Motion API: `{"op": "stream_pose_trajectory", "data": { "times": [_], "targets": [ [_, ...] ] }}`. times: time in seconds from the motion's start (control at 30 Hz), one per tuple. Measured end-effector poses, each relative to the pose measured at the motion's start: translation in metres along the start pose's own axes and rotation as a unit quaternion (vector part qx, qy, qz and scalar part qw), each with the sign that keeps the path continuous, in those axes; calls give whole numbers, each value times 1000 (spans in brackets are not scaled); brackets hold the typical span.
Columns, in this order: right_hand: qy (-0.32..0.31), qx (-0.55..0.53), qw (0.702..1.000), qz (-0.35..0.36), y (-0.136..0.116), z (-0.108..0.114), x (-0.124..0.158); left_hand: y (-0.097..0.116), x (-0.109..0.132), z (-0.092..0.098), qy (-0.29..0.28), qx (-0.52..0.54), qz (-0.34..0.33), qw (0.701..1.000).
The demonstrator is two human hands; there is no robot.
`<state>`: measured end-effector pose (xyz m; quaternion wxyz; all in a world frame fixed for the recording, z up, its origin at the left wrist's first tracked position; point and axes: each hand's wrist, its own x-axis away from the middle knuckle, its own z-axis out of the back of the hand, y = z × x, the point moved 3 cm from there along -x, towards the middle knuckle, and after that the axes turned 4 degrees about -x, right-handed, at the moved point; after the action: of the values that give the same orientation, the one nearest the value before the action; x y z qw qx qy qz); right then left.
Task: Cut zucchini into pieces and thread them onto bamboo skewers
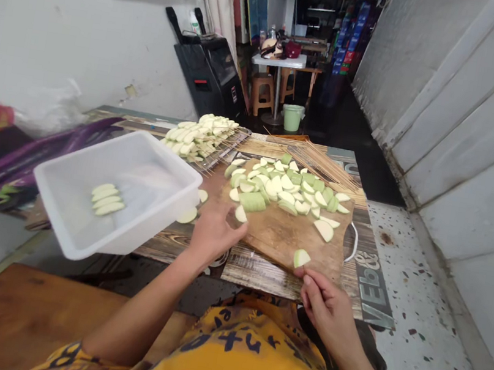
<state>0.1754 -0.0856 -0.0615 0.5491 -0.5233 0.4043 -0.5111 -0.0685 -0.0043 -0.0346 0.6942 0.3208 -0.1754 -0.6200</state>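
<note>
My right hand (325,299) pinches a thin skewer, mostly hidden by the fingers. A half-moon slice of pale green vegetable (301,258), which looks like zucchini, sits on its tip. At the left edge of the wooden cutting board (284,243), my left hand (214,236) has thumb and forefinger closed around another vegetable slice (241,214). Many more cut slices (286,185) are heaped across the board's far half. Several finished skewers of slices (203,135) lie stacked on a tray behind the board. A white plastic tub (155,180) on the left holds one skewered row (107,199).
Bare skewers (324,162) lie at the table's far right. Purple eggplants (34,147) rest left of the tub. A wooden bench (45,322) stands at lower left. Farther back are a black machine (212,75), a small table (279,60) and a green bucket (292,117).
</note>
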Motion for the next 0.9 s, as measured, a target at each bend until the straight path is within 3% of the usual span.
{"op": "stream_pose_trajectory", "data": {
  "times": [0.07, 0.17, 0.23, 0.33, 0.57, 0.9],
  "targets": [
    [-4, 13, 1000, 11, -1, 0, 1, 7, 4, -5, -106, 206, 38, 972],
    [0, 53, 997, 48, -4, 0, 5, 22, 9, -13, -233, 446, 113, 857],
    [3, 86, 993, 75, -7, 1, 9, 28, 9, -17, -251, 518, 165, 801],
    [-2, 127, 987, 99, -12, 0, 15, 31, 5, -20, -241, 565, 214, 759],
    [22, 203, 965, 166, -23, 0, 18, 30, 0, -26, -210, 609, 265, 718],
    [32, 206, 962, 176, -21, -1, 16, 36, 2, -26, -205, 599, 292, 717]
  ]
}}
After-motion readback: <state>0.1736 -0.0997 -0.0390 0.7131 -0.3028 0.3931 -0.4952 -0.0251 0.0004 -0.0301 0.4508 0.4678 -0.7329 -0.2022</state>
